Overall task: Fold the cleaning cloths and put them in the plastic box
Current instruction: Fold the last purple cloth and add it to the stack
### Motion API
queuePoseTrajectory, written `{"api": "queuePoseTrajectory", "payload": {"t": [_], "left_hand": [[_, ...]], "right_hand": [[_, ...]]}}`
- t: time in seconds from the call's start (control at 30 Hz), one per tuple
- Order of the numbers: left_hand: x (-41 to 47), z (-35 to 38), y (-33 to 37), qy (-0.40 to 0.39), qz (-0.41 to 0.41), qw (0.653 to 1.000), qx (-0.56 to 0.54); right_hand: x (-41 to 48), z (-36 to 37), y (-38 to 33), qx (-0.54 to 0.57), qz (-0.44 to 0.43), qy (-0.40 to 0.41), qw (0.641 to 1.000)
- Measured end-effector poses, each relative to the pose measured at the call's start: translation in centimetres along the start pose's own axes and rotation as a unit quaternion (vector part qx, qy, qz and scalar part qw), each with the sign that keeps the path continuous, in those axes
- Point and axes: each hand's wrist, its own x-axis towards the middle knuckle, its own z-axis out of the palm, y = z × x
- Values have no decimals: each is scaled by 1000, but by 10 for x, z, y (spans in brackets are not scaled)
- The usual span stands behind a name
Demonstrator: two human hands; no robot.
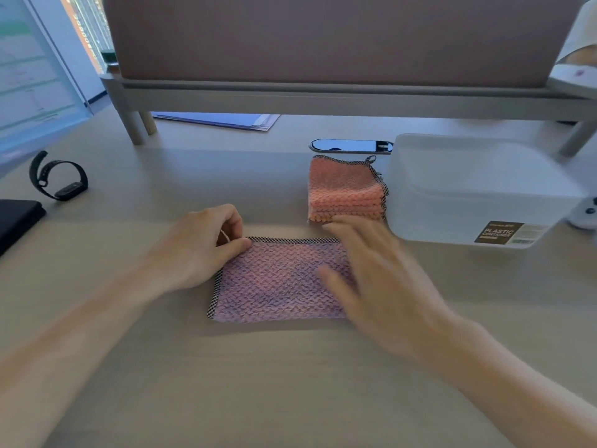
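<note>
A pink cleaning cloth (274,282) with a black-and-white checked hem lies flat on the desk in front of me. My left hand (203,244) pinches its far left corner between thumb and fingers. My right hand (374,279) is blurred, fingers spread, resting over the cloth's right side. Behind it sits a stack of folded orange-pink cloths (347,192). The white translucent plastic box (478,192) with a brown label stands right of that stack, touching it.
A black wristband (59,176) and a dark case (16,221) lie at the left. A monitor (29,76) stands far left. A grey riser shelf (323,92) spans the back, with blue papers (219,119) under it and a cable port (352,146).
</note>
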Motion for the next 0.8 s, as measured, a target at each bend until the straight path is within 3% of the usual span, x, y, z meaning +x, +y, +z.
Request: {"api": "queuePoseTrajectory", "payload": {"t": [0.1,0.17,0.5,0.67,0.8], "left_hand": [[3,0,-3,0,-2,1000,-20],[4,0,-6,-7,-10,999,-35],[12,-1,-16,-50,-56,993,-91],[11,0,-11,-30,-61,995,-68],[13,-1,-8,-28,-87,994,-62]], "right_hand": [[-6,23,-14,-45,-2,-115,992],[-7,31,-10,-58,20,-139,988],[-8,15,-1,-86,92,-167,978],[-3,20,-29,-67,-10,-110,992],[-4,38,-38,-48,-18,-146,988]]}}
